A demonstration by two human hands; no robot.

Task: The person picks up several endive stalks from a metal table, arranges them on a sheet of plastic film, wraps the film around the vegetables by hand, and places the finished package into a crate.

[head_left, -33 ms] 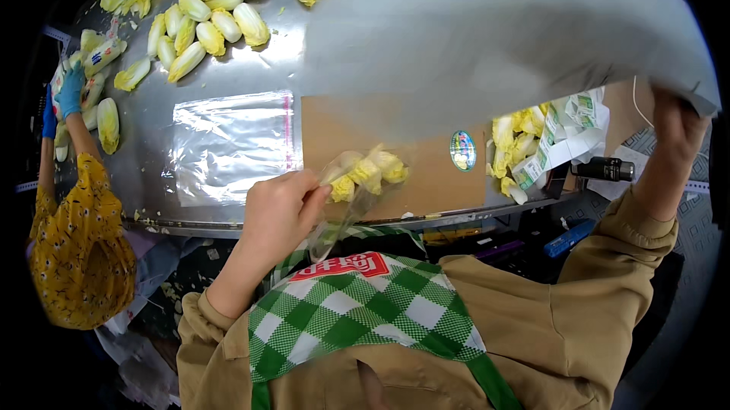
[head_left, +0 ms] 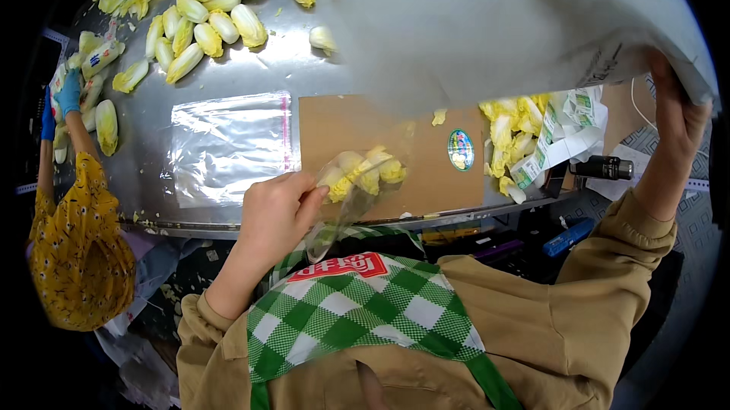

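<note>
My left hand (head_left: pixel 278 211) pinches the edge of a clear plastic bag (head_left: pixel 328 231). Yellow-white baby napa cabbages (head_left: pixel 372 176) lie inside it, over a brown cardboard sheet (head_left: pixel 433 189). Raised at the right, my right hand (head_left: pixel 679 117) grips the edge of a large whitish sheet-like thing (head_left: pixel 494 37), blurred by motion; I cannot tell whether it is a bag or a board. It hides the far right of the table. Left of the cardboard lies a stack of flat clear bags (head_left: pixel 228 147).
Loose baby cabbages (head_left: pixel 182 64) pile up on the metal table (head_left: pixel 289 68). Leaves (head_left: pixel 506 132), a label strip (head_left: pixel 559 136) and a black cylindrical tool (head_left: pixel 608 168) lie at the right. At the left, a co-worker in blue gloves (head_left: pixel 68 94) handles packed cabbages (head_left: pixel 103 56).
The whitish sheet has shifted in my right hand, baring a cabbage beyond the cardboard and more leaves at the right. My left hand with the bag has hardly moved.
</note>
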